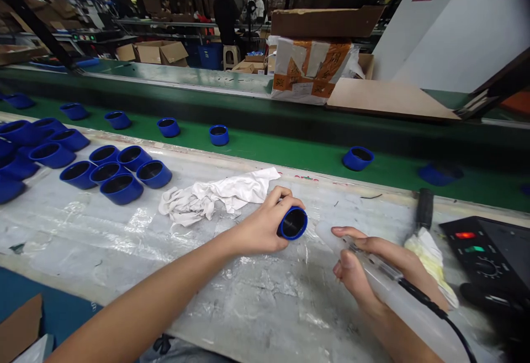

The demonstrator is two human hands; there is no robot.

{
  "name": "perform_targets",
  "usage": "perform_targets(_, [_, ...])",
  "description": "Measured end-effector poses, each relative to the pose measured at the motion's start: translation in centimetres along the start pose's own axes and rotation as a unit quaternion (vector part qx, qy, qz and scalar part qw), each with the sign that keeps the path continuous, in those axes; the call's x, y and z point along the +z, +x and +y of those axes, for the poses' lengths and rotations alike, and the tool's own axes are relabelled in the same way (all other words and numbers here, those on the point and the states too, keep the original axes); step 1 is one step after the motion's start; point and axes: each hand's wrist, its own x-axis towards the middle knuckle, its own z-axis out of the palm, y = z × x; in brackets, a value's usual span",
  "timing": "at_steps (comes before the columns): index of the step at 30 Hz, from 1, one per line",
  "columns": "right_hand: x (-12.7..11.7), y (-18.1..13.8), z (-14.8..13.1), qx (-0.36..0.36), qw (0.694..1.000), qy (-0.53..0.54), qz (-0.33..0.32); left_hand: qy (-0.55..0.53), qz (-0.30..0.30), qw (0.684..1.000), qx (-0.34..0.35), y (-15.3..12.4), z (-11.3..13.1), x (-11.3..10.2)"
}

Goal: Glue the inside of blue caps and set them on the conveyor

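My left hand [265,224] grips a short blue cup with a black inside [293,224], its mouth tipped toward me, just above the bench. To the right of it, my right hand [372,269] is wrapped round a translucent white bottle-like tool [397,291] with a black cord along it. The tool's pale tip points left toward the cup, apart from it, and is blurred. Behind my left wrist lies a crumpled white cloth [219,195]. A group of similar blue cups [122,188] stands on the left of the bench.
Single blue cups [219,135] stand along the green conveyor belt [265,150] behind the bench. A black control box [484,247] with red and green lights sits at right, near a black-handled brush-like tool [424,208]. Beyond the belt are a taped carton [308,70] and a distant person [226,15].
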Motion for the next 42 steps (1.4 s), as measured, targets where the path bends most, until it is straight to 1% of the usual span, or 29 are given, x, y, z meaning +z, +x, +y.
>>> perform_targets(5, [-0.1, 0.5, -0.8, 0.0, 1.0, -0.012, -0.003, 0.006, 0.002, 1.0, 0.008, 0.0, -0.1, 0.0])
perform_targets(11, [-0.6, 0.6, -2.5, 0.07, 0.997, -0.038, -0.02, 0.015, 0.005, 1.0, 0.007, -0.1, -0.1, 0.0])
perform_targets(15, [-0.8, 0.7, -2.7, 0.071, 0.996, -0.043, -0.037, 0.026, 0.004, 1.0, -0.009, -0.1, 0.0, -0.1])
perform_targets(17, [-0.9, 0.7, -2.4, 0.074, 0.996, -0.025, -0.04, 0.032, 0.002, 0.999, -0.019, -0.2, 0.1, -0.1])
perform_targets(19, [-1.1, 0.7, -1.8, 0.08, 0.996, 0.018, -0.033, 0.044, 0.003, 0.999, -0.019, -0.4, 0.2, -0.2])
perform_targets(21, [-1.4, 0.8, -1.0, 0.071, 0.994, 0.087, -0.003, 0.072, 0.01, 0.997, -0.006, -0.4, 0.4, -0.5])
perform_targets(23, [-1.6, 1.0, -0.2, 0.056, 0.987, 0.142, 0.041, 0.108, 0.046, 0.993, -0.003, 0.0, 0.6, -1.3])
perform_targets(24, [-1.6, 1.1, 0.2, 0.047, 0.985, 0.155, 0.064, 0.123, 0.076, 0.989, -0.015, 0.6, 0.7, -2.0])
perform_targets(25, [-1.6, 1.2, 0.6, 0.038, 0.983, 0.158, 0.083, 0.132, 0.11, 0.984, -0.041, 1.3, 0.8, -2.7])
perform_targets(27, [-1.6, 1.5, 1.0, 0.019, 0.983, 0.148, 0.106, 0.139, 0.166, 0.969, -0.117, 3.6, 0.7, -4.6])
perform_targets(29, [-1.4, 1.5, 1.0, 0.005, 0.985, 0.126, 0.113, 0.145, 0.192, 0.953, -0.183, 6.4, 0.1, -6.7])
perform_targets(31, [-1.1, 1.4, 0.6, 0.009, 0.988, 0.096, 0.118, 0.157, 0.21, 0.94, -0.217, 9.2, -0.9, -8.3])
perform_targets(33, [-0.6, 1.1, 0.0, 0.011, 0.989, 0.072, 0.13, 0.17, 0.232, 0.926, -0.245, 11.3, -2.0, -9.3])
perform_targets(35, [-0.1, 0.9, -0.6, 0.002, 0.987, 0.07, 0.146, 0.185, 0.253, 0.91, -0.27, 12.4, -3.0, -9.3])
perform_targets(38, [0.3, 0.9, -1.1, -0.007, 0.983, 0.087, 0.164, 0.216, 0.282, 0.892, -0.279, 13.2, -3.6, -8.0])
perform_targets(40, [0.3, 1.0, -1.3, 0.002, 0.981, 0.091, 0.174, 0.233, 0.284, 0.896, -0.251, 13.8, -3.4, -6.4])
perform_targets(42, [0.0, 1.2, -1.5, 0.017, 0.975, 0.108, 0.194, 0.233, 0.258, 0.915, -0.205, 15.2, -2.8, -4.4])
